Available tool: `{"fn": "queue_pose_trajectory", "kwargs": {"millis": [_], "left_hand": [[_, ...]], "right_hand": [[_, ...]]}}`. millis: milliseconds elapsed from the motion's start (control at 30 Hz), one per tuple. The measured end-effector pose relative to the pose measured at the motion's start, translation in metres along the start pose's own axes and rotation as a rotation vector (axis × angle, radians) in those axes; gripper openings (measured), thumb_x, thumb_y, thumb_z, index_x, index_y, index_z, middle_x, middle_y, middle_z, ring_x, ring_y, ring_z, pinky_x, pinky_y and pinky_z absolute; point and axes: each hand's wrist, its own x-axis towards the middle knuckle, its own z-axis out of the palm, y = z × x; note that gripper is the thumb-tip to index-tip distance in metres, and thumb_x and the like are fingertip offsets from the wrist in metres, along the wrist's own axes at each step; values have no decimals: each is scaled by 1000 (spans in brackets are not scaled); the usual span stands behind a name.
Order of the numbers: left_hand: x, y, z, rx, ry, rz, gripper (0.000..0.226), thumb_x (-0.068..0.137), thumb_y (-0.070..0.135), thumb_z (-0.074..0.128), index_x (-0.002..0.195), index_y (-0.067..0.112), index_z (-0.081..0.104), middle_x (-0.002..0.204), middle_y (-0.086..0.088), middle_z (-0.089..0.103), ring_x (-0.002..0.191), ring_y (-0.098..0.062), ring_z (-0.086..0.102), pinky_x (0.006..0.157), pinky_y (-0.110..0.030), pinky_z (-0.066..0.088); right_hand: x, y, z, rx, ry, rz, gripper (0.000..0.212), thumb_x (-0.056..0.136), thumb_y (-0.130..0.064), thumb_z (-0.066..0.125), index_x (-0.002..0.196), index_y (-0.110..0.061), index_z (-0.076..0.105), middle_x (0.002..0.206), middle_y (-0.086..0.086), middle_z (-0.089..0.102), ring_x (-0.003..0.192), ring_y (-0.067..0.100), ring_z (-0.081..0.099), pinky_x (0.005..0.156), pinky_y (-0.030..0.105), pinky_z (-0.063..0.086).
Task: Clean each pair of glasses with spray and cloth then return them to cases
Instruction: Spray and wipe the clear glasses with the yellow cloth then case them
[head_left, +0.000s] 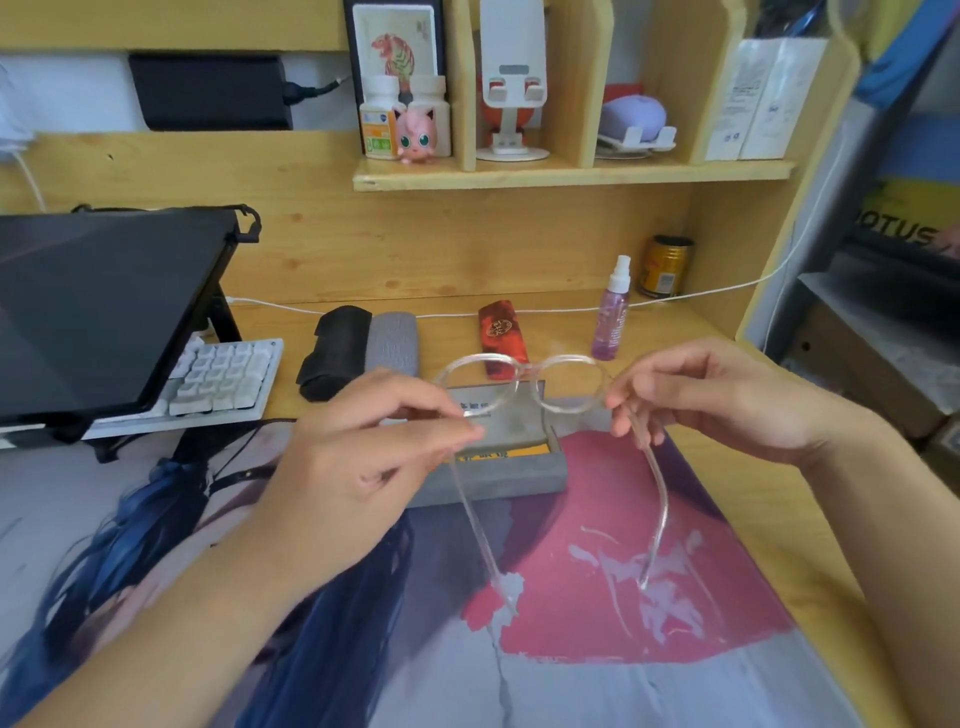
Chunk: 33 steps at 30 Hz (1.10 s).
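Note:
A pair of clear-framed glasses hangs in the air above the desk with both temples unfolded toward me. My left hand pinches its left temple near the hinge, and my right hand pinches the right temple. Below them lies an open grey glasses case with a yellow strip inside. A purple spray bottle with a white top stands upright behind my right hand. Further back lie a red case, a grey case and a black case. No cloth is visible.
A printed desk mat covers the near desk. A tilted dark screen and a white keyboard stand at the left. A yellow can and a white cable lie along the back wall. A shelf holds bottles and a toy.

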Motion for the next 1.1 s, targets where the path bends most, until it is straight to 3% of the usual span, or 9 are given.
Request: {"fn": "queue_pose_trajectory", "kwargs": {"millis": [133,233,367,500,633,733,833,933,1100], "left_hand": [[7,12,31,70,-106,65,27,95,-2,65,118,8,74,122,-7,66,116,-20,62,94,-37,52],[14,21,53,18,-214,-85,38,99,15,57,135,24,64,148,7,51,130,-8,52,105,-34,50],[9,6,49,101,-180,-240,32,97,20,58,125,27,71,139,13,53,111,-7,60,91,-32,54],[1,-23,31,184,-61,-496,22,92,15,67,107,26,77,125,6,57,122,-16,48,106,-7,23],[-2,-31,13,-12,-237,-827,25,84,54,69,108,46,67,138,14,41,137,-8,32,110,-30,26],[1,-33,-6,-136,-406,-944,53,73,71,67,118,45,60,135,19,43,125,1,42,101,-23,31],[1,-35,-16,-144,-587,-907,48,81,49,74,125,47,55,129,33,45,104,27,43,85,-5,34],[0,-35,-15,-124,-552,-870,52,80,34,83,123,47,55,123,29,51,99,31,45,77,3,34],[-4,-32,-11,-109,-482,-755,79,71,25,91,130,48,44,134,26,41,115,13,50,79,1,36]], "right_hand": [[-2,-2,-16,-99,200,129,5,88,-4,68,89,-2,72,81,17,67,60,16,56,55,23,48],[-8,6,-36,-163,290,313,12,93,9,58,92,-1,66,77,14,63,54,13,52,52,25,45],[-20,19,-61,-244,323,544,15,95,9,54,96,0,66,79,13,64,60,16,53,60,32,44],[-22,21,-64,-334,371,664,15,96,6,55,98,-1,68,77,12,67,61,17,54,58,30,45],[-20,17,-57,-422,349,665,15,94,2,57,96,-5,70,78,12,68,60,17,51,53,28,38],[-20,14,-54,-456,361,665,9,97,-12,61,96,-14,69,89,13,65,70,21,50,61,31,41],[-16,7,-47,-575,583,550,13,95,-31,66,95,-18,63,105,6,61,87,22,54,73,36,43],[1,0,-18,-782,771,178,11,94,-31,66,90,-21,62,96,3,60,85,19,53,71,32,39],[27,-6,59,-882,401,-334,4,90,-18,69,88,-19,73,79,-9,65,71,-3,52,67,18,40]]}}
